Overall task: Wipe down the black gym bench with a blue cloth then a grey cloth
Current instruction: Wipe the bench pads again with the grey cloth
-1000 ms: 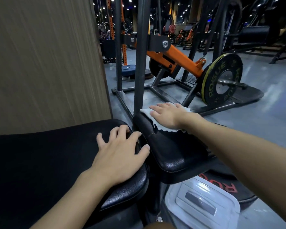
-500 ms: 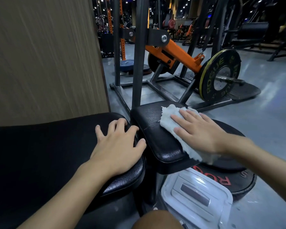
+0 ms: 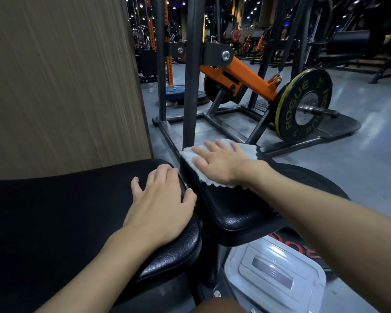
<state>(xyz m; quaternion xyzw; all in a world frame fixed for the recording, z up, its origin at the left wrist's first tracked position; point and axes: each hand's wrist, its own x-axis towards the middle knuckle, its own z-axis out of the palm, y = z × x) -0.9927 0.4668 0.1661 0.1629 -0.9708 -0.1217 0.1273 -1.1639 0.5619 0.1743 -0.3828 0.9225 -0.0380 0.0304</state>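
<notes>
Black textured vinyl covers a bench in two parts: a wide pad (image 3: 54,211) on the left and a smaller pad (image 3: 235,213) just to its right, with a narrow gap between them. A pale, fluffy cloth (image 3: 244,149) lies on the far end of the smaller pad, up against a dark steel post (image 3: 192,86). The right hand (image 3: 219,164) presses flat on the cloth, its fingers (image 3: 203,152) straight and spread, gripping nothing. The left hand (image 3: 160,199) rests palm down on the near corner of the wide pad, fingers relaxed and open, their tips at the pad's edge by the gap. A wood-grain panel (image 3: 54,75) stands behind the wide pad. Below the smaller pad, a white plastic box (image 3: 273,269) with a clip lid sits on the grey floor (image 3: 359,154). Beyond the post, an orange lever arm (image 3: 242,77) slopes down to a black weight plate (image 3: 303,107) with yellow lettering. More gym machines stand in the dim background.
</notes>
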